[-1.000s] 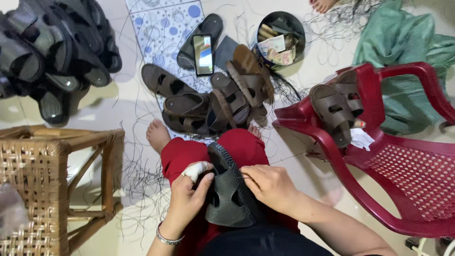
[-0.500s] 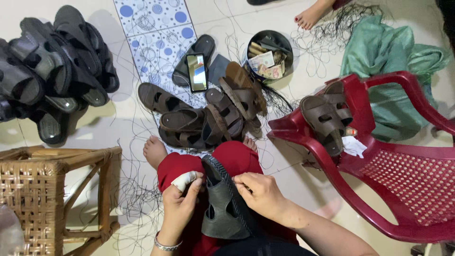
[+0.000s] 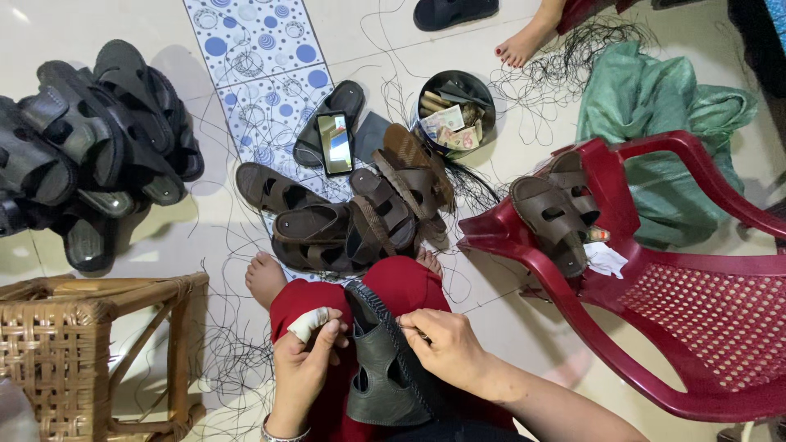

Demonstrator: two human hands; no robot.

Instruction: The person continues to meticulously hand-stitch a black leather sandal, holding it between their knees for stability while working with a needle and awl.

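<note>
Camera dipped; dark stitched sandal (image 3: 385, 368) unmoved.

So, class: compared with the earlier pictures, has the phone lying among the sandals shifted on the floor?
No. The phone lies at the same spot against the blue-dotted mat and the black sandal beside it; only the camera's view has moved.

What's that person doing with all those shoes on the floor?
Someone sits on the floor with a dark sandal on their lap. The left hand, one finger bandaged, steadies its edge, and the right hand pinches at the stitched rim. Brown sandals lie piled ahead, black ones to the side, and loose thread everywhere.
</note>
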